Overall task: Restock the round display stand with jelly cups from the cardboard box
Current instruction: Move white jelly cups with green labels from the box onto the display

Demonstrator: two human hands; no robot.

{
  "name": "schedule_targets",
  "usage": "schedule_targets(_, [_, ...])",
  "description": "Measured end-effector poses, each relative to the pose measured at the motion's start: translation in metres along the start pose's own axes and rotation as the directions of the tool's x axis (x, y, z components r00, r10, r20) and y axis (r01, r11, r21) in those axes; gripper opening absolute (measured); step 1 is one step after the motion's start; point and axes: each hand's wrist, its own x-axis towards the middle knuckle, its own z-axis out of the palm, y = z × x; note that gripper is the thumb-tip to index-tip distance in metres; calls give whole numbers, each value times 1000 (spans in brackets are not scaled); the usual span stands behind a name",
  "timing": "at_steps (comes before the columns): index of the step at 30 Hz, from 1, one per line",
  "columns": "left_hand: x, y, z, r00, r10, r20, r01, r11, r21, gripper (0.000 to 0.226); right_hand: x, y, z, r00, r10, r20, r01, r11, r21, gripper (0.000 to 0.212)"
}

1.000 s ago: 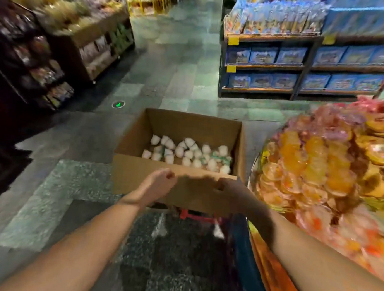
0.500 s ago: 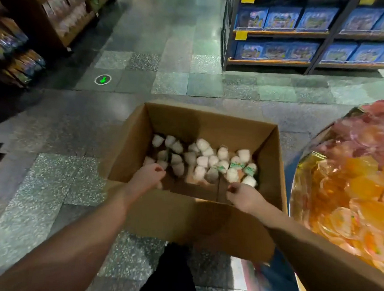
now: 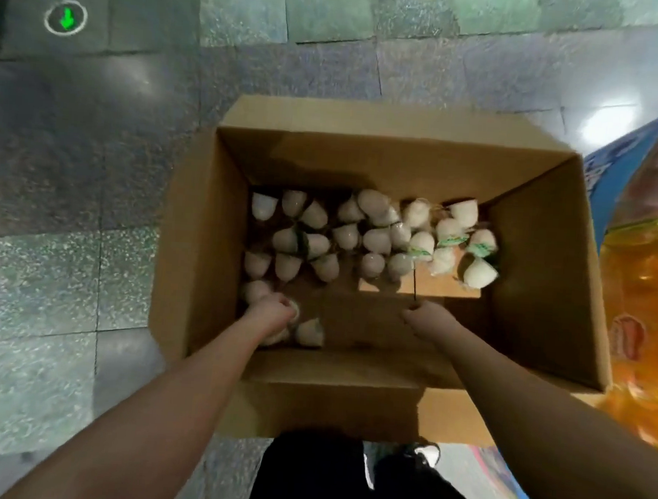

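Observation:
An open cardboard box [image 3: 201, 217] stands on the floor below me, its bottom partly covered with several white jelly cups [image 3: 374, 241], some with green labels. My left hand [image 3: 270, 313] is down in the near left corner, fingers curled round a jelly cup [image 3: 295, 308]; another cup [image 3: 310, 331] lies just beside it. My right hand [image 3: 429, 320] reaches down onto the bare box bottom near the middle, its fingers hidden behind the hand. The round display stand [image 3: 602, 186] with orange and red jelly cups [image 3: 650, 310] shows at the right edge, touching the box.
Grey-green floor tiles surround the box, with a green arrow marker [image 3: 66, 16] at the far left. My black trousers [image 3: 342, 484] and a shoe [image 3: 427, 454] are right against the box's near flap.
My view has tipped down over the box. Both hands went from the box's near edge down inside it; the left now grips a cup.

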Motion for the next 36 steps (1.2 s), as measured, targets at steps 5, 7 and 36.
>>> schedule_targets(5, [33,-1,9,992,-127,-18,128,960,248,56,32,-24,15,989,117,91,-141,933,332,35])
schedule_targets(7, [42,-3,7,982,-185,-25,184,934,305,63,44,-36,19,981,125,149,-182,861,476,40])
schedule_targets(36, [10,-5,-9,989,-53,142,36,992,120,76,45,-41,11,938,155,309,-344,348,872,32])
